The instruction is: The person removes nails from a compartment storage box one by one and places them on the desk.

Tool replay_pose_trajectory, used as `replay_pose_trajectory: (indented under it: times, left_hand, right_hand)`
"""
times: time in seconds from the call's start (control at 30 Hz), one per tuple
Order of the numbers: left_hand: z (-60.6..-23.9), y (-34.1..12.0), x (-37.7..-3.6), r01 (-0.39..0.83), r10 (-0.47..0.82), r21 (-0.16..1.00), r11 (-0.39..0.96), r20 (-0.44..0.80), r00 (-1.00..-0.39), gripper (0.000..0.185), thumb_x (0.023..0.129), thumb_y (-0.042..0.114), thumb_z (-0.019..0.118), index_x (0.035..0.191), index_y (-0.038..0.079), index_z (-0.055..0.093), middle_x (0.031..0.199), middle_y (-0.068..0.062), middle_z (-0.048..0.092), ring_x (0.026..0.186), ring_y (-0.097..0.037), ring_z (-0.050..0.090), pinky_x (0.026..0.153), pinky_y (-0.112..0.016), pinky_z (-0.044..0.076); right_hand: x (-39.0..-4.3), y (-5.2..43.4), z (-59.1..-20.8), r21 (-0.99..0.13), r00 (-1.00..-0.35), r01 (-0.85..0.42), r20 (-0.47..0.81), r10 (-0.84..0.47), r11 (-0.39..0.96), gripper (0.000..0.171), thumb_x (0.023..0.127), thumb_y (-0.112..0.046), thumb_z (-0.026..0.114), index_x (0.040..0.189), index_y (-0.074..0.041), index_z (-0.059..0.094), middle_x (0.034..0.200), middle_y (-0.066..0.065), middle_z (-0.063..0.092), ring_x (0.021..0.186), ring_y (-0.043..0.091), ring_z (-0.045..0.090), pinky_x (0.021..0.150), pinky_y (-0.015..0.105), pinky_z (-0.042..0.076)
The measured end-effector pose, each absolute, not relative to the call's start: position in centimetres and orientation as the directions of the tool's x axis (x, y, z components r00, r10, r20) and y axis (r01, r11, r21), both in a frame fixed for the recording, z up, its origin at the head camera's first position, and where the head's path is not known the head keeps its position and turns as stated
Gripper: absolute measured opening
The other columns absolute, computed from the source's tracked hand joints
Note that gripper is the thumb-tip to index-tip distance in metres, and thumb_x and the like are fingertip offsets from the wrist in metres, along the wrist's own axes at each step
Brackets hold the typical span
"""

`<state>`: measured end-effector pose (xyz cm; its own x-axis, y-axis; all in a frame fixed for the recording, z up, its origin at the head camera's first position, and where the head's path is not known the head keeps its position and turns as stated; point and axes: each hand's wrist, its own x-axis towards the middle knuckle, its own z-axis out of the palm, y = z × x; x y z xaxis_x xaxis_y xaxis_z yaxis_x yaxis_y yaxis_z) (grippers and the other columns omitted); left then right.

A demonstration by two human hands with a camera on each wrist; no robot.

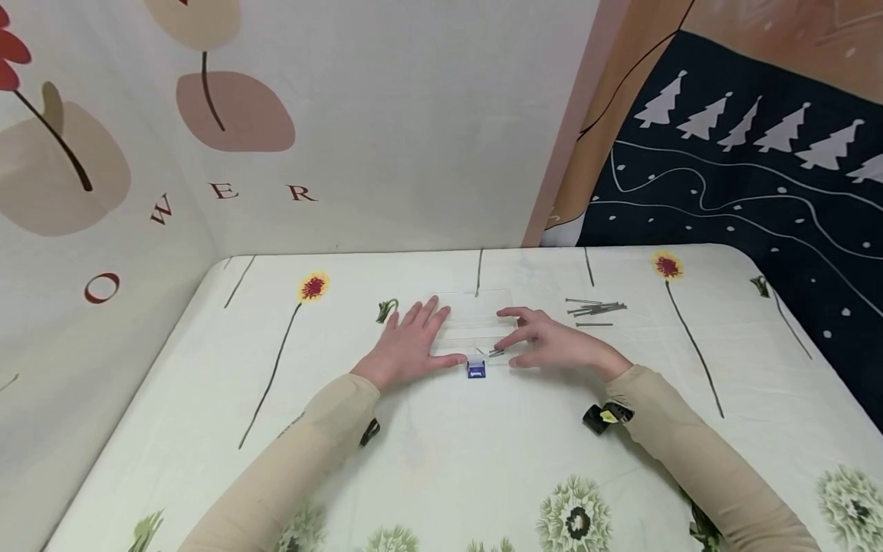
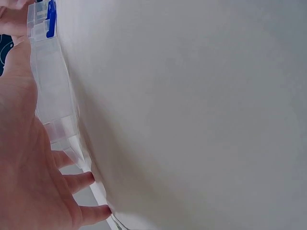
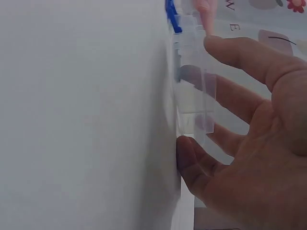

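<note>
A clear plastic box point(image 1: 469, 314) with a blue latch point(image 1: 477, 369) on its near side lies mid-table. My left hand point(image 1: 412, 346) rests along the box's left side, fingers spread and thumb pointing toward the latch. My right hand point(image 1: 552, 341) is at the right end, its fingers loosely bent and apart. One finger reaches over the near part of the box, by a few short nails point(image 1: 496, 353) seen there. In the right wrist view, the thumb point(image 3: 194, 165) is low beside the box's end point(image 3: 208, 103), and other fingers show partly through the clear plastic.
To the right of the box lies a small pile of nails point(image 1: 596, 308), with one separate nail point(image 1: 594, 324) nearer me. A white flowered cloth point(image 1: 428, 475) covers the table. A pale printed curtain point(image 1: 414, 153) hangs behind, and a dark tree-patterned cloth point(image 1: 745, 199) is at the right.
</note>
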<state>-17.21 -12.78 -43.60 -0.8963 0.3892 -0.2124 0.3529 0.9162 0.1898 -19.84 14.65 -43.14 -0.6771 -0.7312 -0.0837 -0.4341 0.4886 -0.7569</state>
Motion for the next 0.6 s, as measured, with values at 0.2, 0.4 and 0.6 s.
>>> replay_pose_trajectory:
  times: [0.2,0.4,0.6]
  left_hand:
    - [-43.55,-12.66,-17.17,0.354,0.389,0.187,0.916,-0.209,-0.897,0.093,0.087,0.074,0.043,0.156,0.015,0.020,0.161,-0.010,0.007,0.145,-0.034,0.012,0.110,-0.062,0.011]
    - [-43.61,-12.65,-17.25,0.353,0.388,0.185,0.917,-0.212,-0.897,0.093,0.087,0.074,0.043,0.156,0.015,0.020,0.161,-0.010,0.006,0.145,-0.035,0.012,0.110,-0.062,0.011]
    - [-43.75,-12.70,-17.23,0.354,0.388,0.185,0.917,-0.206,-0.898,0.093,0.087,0.074,0.043,0.155,0.015,0.021,0.161,-0.009,0.007,0.144,-0.035,0.013,0.110,-0.062,0.011]
  right_hand:
    - [-19.68,14.55,-43.19,-0.751,-0.687,-0.431,-0.088,-0.722,0.501,0.021,0.084,-0.012,0.074,0.105,-0.014,0.076,0.148,0.014,0.033,0.128,0.042,0.035,0.101,0.052,0.035]
    - [-19.58,14.62,-42.98,-0.764,-0.680,-0.408,-0.111,-0.725,0.500,0.019,0.082,-0.010,0.074,0.101,-0.014,0.077,0.151,0.014,0.031,0.132,0.044,0.031,0.104,0.055,0.031]
    - [-19.36,14.36,-43.04,-0.746,-0.676,-0.436,-0.098,-0.730,0.503,0.013,0.081,-0.010,0.075,0.094,-0.014,0.075,0.148,0.014,0.032,0.132,0.042,0.028,0.105,0.057,0.027]
